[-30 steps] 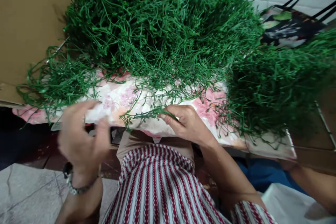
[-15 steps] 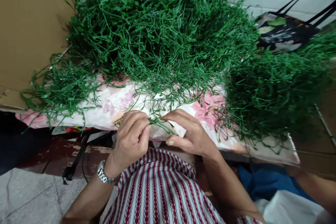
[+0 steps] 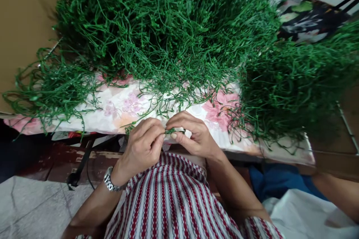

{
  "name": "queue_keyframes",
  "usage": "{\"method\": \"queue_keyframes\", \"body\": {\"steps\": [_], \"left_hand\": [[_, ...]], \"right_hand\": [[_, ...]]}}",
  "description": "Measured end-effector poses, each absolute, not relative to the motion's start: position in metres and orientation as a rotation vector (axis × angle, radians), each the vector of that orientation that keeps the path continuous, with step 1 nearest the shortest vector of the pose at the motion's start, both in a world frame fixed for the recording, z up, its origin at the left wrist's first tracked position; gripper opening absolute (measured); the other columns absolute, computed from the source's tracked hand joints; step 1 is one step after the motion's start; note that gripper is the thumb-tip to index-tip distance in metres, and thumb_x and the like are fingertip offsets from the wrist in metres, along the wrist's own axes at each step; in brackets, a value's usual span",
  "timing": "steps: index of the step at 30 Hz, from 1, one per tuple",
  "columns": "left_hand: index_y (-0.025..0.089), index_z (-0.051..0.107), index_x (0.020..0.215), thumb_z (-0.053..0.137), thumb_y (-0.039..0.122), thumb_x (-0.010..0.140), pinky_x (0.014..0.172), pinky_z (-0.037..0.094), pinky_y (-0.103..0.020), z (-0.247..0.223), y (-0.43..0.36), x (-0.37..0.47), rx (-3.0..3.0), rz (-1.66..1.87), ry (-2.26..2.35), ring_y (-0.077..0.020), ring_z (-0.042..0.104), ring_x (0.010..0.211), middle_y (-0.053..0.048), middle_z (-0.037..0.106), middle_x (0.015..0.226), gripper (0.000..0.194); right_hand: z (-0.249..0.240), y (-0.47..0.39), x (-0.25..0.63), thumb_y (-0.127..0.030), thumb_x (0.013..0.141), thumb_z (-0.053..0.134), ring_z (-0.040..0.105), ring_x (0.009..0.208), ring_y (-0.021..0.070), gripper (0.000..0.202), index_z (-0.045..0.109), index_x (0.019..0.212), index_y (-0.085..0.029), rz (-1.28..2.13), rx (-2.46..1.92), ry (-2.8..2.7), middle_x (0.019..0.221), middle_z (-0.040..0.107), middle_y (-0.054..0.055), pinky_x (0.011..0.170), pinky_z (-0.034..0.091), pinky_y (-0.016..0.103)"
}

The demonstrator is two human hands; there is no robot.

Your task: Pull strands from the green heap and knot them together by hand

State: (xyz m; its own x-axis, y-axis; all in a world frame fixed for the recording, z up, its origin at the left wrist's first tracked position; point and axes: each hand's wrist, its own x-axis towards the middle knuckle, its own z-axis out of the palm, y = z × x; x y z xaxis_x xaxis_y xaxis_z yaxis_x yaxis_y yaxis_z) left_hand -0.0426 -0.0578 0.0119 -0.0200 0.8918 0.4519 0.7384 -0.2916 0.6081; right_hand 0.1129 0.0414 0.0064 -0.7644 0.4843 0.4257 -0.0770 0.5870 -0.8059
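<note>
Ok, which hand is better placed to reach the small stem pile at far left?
Probably the left hand: it is nearer the small stem pile, with the right hand farther off. Both have fingers on green stems, though.

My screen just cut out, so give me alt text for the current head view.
Left hand and right hand pinch a small bunch of green stems at a floral cloth's near edge. A large green heap lies beyond, with smaller piles on either side and a dark bag at upper right.
</note>
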Motion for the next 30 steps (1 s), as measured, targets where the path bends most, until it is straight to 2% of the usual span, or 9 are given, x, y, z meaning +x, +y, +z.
{"method": "queue_keyframes", "body": {"steps": [7, 11, 17, 19, 23, 27, 30], "left_hand": [[0.018, 0.052, 0.079, 0.048, 0.009, 0.081, 0.074, 0.045, -0.034, 0.015, -0.055, -0.044, 2.171, 0.934, 1.868, -0.0179, 0.056, 0.080, -0.005, 0.060, 0.082, 0.009], [0.017, 0.054, 0.085, 0.050, 0.011, 0.081, 0.079, 0.044, -0.038, 0.020, -0.056, -0.048, 2.258, 0.832, 1.912, -0.0205, 0.057, 0.086, -0.006, 0.062, 0.087, 0.008], [0.018, 0.049, 0.116, 0.049, 0.006, 0.080, 0.079, 0.049, -0.033, 0.007, -0.058, -0.056, 2.310, 1.033, 1.780, -0.0187, 0.056, 0.090, -0.009, 0.059, 0.098, 0.038], [0.019, 0.052, 0.114, 0.050, 0.003, 0.079, 0.078, 0.050, -0.032, 0.001, -0.059, -0.057, 2.362, 1.070, 1.701, -0.0180, 0.055, 0.089, -0.008, 0.057, 0.096, 0.039], [0.018, 0.057, 0.099, 0.050, 0.004, 0.078, 0.075, 0.050, -0.031, -0.003, -0.061, -0.055, 2.341, 1.106, 1.691, -0.0172, 0.054, 0.088, -0.008, 0.055, 0.093, 0.026], [0.017, 0.055, 0.093, 0.051, 0.006, 0.078, 0.080, 0.049, -0.035, -0.001, -0.062, -0.052, 2.288, 1.148, 1.731, -0.0198, 0.053, 0.095, -0.011, 0.053, 0.103, 0.019], [0.017, 0.054, 0.087, 0.051, 0.003, 0.076, 0.077, 0.048, -0.036, 0.001, -0.062, -0.052, 2.241, 1.242, 1.672, -0.0191, 0.054, 0.089, -0.009, 0.057, 0.094, 0.018]], "right_hand": [[0.000, 0.037, 0.115, -0.016, 0.086, 0.051, 0.058, 0.080, 0.0141, 0.012, 0.062, 0.091, -0.014, 1.175, -0.393, -2.102, 0.083, 0.063, 0.007, 0.074, 0.047, 0.030], [0.000, 0.034, 0.116, -0.016, 0.085, 0.052, 0.057, 0.073, 0.0123, 0.010, 0.062, 0.089, -0.015, 1.168, -0.507, -2.037, 0.079, 0.061, 0.005, 0.068, 0.046, 0.026], [-0.006, 0.036, 0.115, -0.024, 0.086, 0.052, 0.055, 0.063, 0.0099, 0.012, 0.061, 0.087, -0.015, 1.221, -0.799, -1.964, 0.069, 0.059, 0.001, 0.059, 0.043, 0.022], [-0.008, 0.037, 0.113, -0.027, 0.086, 0.052, 0.053, 0.060, 0.0093, 0.015, 0.060, 0.084, -0.015, 1.265, -0.873, -1.926, 0.066, 0.057, 0.000, 0.057, 0.042, 0.021], [-0.010, 0.039, 0.109, -0.028, 0.085, 0.051, 0.049, 0.056, 0.0078, 0.017, 0.058, 0.078, -0.014, 1.326, -0.949, -1.897, 0.061, 0.053, -0.002, 0.054, 0.039, 0.019], [-0.010, 0.040, 0.110, -0.027, 0.086, 0.050, 0.047, 0.054, 0.0071, 0.019, 0.058, 0.076, -0.014, 1.337, -0.970, -2.008, 0.059, 0.052, -0.003, 0.053, 0.037, 0.019], [-0.007, 0.041, 0.115, -0.028, 0.088, 0.048, 0.049, 0.055, 0.0079, 0.021, 0.061, 0.078, -0.015, 1.268, -0.967, -2.193, 0.061, 0.056, -0.002, 0.053, 0.037, 0.020]]}}
